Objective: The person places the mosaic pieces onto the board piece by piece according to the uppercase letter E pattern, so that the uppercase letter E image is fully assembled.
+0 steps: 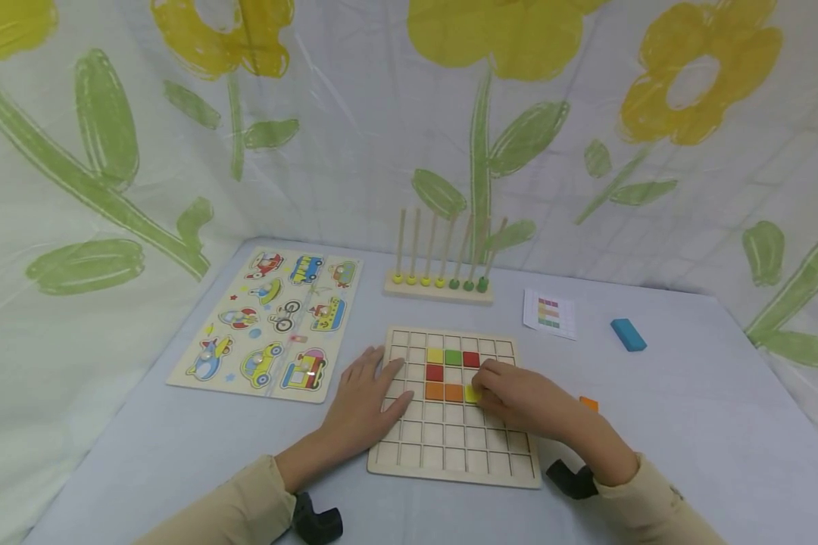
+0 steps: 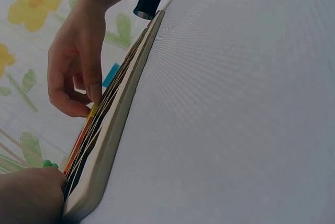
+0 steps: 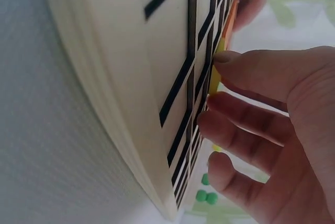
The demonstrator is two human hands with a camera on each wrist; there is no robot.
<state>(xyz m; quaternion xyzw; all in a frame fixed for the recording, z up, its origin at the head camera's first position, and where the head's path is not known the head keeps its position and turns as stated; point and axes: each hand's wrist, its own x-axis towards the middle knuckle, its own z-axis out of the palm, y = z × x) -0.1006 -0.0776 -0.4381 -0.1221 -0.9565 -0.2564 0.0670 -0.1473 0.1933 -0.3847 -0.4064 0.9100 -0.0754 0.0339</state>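
A wooden grid board (image 1: 453, 478) lies on the table, several coloured square tiles set in its cells. My left hand (image 1: 364, 401) rests with spread fingers on the board's left edge. Over the middle of the grid, my right hand (image 1: 526, 400) pinches a yellow tile (image 1: 472, 394) between thumb and finger; the right wrist view shows this yellow tile (image 3: 214, 80) at the board surface. Left of it sit two orange tiles (image 1: 434, 390). Further up are red tiles (image 1: 435, 372), a green tile (image 1: 453, 358) and another yellow tile (image 1: 435, 355). My right fingers partly cover nearby cells.
A picture puzzle board (image 1: 245, 384) lies at the left. Behind the grid stands a wooden peg rack (image 1: 439, 292) with yellow and green beads. To the right are a pattern card (image 1: 550, 312), a blue block (image 1: 629, 334) and an orange piece (image 1: 589, 403) partly behind my right arm.
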